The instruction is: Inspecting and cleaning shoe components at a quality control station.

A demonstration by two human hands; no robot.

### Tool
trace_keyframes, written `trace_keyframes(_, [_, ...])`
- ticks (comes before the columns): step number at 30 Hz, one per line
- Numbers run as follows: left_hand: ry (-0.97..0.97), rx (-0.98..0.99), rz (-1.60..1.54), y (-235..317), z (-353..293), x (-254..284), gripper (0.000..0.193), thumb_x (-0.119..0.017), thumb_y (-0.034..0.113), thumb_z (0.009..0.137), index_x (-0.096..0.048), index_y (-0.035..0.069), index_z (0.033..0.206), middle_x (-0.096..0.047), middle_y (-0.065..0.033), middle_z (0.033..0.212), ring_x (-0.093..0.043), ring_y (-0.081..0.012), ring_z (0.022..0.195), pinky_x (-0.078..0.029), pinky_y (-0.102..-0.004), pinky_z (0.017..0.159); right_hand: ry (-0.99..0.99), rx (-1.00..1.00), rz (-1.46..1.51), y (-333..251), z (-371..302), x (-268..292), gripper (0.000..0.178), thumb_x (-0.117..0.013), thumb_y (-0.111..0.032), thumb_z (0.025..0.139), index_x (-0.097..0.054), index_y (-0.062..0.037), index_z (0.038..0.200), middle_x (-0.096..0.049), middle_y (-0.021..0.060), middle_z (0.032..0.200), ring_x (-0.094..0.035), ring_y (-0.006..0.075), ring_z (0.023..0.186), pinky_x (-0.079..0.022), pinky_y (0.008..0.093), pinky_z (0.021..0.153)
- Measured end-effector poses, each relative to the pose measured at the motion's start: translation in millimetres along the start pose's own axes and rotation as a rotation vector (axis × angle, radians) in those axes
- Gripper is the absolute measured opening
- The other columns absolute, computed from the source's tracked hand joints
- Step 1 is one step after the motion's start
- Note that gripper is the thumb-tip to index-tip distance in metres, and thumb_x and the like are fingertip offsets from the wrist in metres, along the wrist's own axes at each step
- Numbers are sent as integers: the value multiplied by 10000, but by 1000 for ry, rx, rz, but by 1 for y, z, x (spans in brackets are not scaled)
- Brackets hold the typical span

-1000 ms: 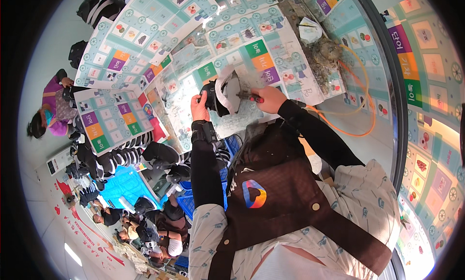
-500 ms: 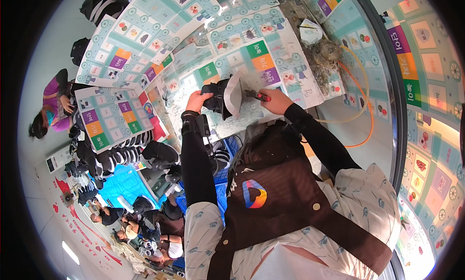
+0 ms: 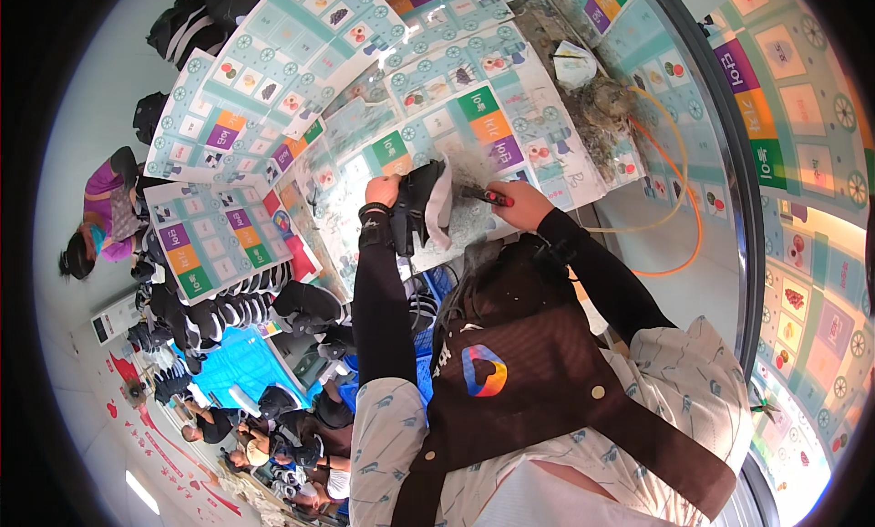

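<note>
My left hand (image 3: 383, 191) is closed on a black shoe (image 3: 419, 201) with a pale sole (image 3: 439, 208), held up over the paper-covered worktop (image 3: 346, 219). The shoe stands on its side edge, its sole facing my right hand. In my closed right hand (image 3: 525, 210) is a small tool with a red-and-black handle (image 3: 499, 199). Its dark, narrow head points left at the sole, a small gap apart from it. I cannot make out what kind of tool it is. Greyish dust or fibre lies on the worktop behind the tool.
Printed boards (image 3: 273, 62) rise at the back left. A white cup-shaped mask (image 3: 574, 64) and a grey fibrous clump (image 3: 606, 103) lie at the far right, beside an orange hose (image 3: 690, 208). Rows of black shoes (image 3: 219, 308) and blue crates (image 3: 437, 281) stand left. Co-workers (image 3: 109, 208) are beyond.
My left hand has turned the shoe, so its sole shows narrower and more of the black upper is visible. My right hand with the tool has shifted slightly down.
</note>
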State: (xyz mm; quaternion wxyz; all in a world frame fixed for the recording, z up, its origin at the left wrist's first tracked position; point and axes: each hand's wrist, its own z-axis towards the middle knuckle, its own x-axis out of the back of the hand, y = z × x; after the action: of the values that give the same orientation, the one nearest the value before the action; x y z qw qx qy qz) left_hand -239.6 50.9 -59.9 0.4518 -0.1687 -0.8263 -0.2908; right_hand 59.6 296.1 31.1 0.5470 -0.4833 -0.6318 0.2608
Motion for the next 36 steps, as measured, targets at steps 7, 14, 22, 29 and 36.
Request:
trace_keyframes(7, [227, -36, -820, -3, 2, 1, 408, -635, 358, 944, -724, -39, 974, -729, -136, 928, -655, -225, 887, -488, -347, 828, 74, 16, 11, -15, 11, 15, 258, -574, -139, 838, -648, -56, 1070, -671, 239, 870, -639, 452, 864, -495, 530, 752])
trace_keyframes(14, [192, 287, -497, -11, -8, -25, 442, -552, 397, 1004, -687, -21, 960, -700, -154, 859, -629, -257, 813, -480, -362, 806, 121, 38, -144, -13, 41, 13, 224, -587, -174, 832, -650, -86, 1028, -662, 227, 825, -639, 449, 818, -483, 550, 705])
trace_keyframes(22, [183, 307, -537, -16, -19, -28, 441, -555, 411, 1019, -677, -7, 948, -667, -96, 822, -578, -196, 781, -461, -339, 773, -72, 36, -110, -1, 43, -7, 333, -576, -170, 794, -687, -73, 1093, -686, 246, 905, -647, 458, 896, -504, 537, 788])
trace_keyframes(29, [210, 250, -604, -23, -34, -35, 455, -561, 423, 1022, -637, -3, 881, -570, -61, 731, -487, -170, 717, -427, -341, 719, -77, -38, -140, -2, 41, -13, 357, -576, -170, 782, -687, -70, 1106, -684, 251, 910, -642, 461, 910, -499, 544, 798])
trace_keyframes(36, [270, 238, -718, -30, -46, -49, 443, -577, 432, 1014, -641, 17, 873, -579, -66, 724, -498, -173, 683, -428, -358, 685, 5, 13, -66, -11, 39, -20, 361, -577, -162, 769, -685, -39, 1091, -681, 265, 929, -632, 473, 924, -503, 521, 810])
